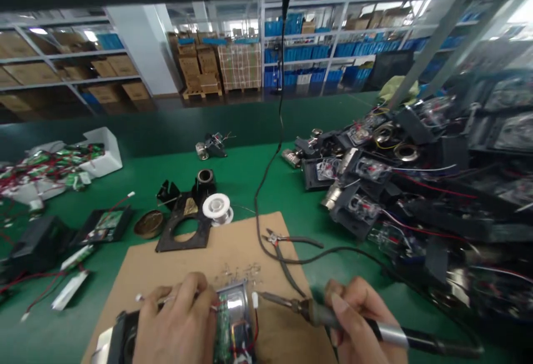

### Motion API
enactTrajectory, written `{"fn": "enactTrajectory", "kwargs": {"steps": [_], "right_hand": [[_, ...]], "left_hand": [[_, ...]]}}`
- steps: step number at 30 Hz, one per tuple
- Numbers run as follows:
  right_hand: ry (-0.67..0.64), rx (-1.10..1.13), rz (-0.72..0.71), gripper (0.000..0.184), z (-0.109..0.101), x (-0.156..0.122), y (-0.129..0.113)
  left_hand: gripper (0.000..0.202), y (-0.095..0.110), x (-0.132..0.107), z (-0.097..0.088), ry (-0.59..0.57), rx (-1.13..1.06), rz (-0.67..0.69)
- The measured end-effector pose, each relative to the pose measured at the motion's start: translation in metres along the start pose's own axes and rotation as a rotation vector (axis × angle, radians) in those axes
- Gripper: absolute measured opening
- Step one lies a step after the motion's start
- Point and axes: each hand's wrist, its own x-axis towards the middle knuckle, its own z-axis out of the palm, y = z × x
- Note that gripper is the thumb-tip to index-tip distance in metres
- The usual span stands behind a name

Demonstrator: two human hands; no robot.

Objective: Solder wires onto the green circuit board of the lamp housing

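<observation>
My left hand [177, 319] is closed over a dark electronic device housing [247, 319] at the front of the cardboard sheet [275, 231]. A green circuit board [224, 330] shows in the housing, and a red wire with a white connector [255, 299] stands up at its right edge. In my right hand [360, 319] is a soldering iron [320, 314], its tip pointing left, just right of the connector. Behind the iron, pliers [281, 253] with dark handles lie spread on the cardboard. Small clipped wire bits [239, 274] are scattered beyond the housing.
A black stand [166, 239], a solder spool [216, 206] and a round brown tin [149, 224] stand at the cardboard's back left. Dark housings [375, 186] with wires are heaped on the right. A white box [110, 153] of boards sits far left. A black cable [266, 172] hangs down centrally.
</observation>
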Motion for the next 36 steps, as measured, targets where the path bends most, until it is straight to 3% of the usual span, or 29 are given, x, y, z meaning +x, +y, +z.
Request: {"fn": "enactTrajectory", "kwargs": {"steps": [5,13,20,36], "right_hand": [[0.0,-0.033,-0.009,0.051,0.004,-0.001,-0.002],[-0.174,-0.306,-0.042,0.053,0.022,-0.011,0.0],[-0.206,-0.317,-0.11,0.047,0.033,-0.01,0.0],[-0.241,-0.332,-0.108,0.032,0.036,-0.011,0.006]], "left_hand": [[0.029,0.003,0.0,-0.008,-0.023,-0.018,-0.022],[0.019,0.001,0.0,-0.007,0.128,0.075,0.102],[0.02,0.005,0.0,-0.009,0.178,0.08,0.088],[0.021,0.011,0.002,-0.015,0.09,0.075,0.041]]}}
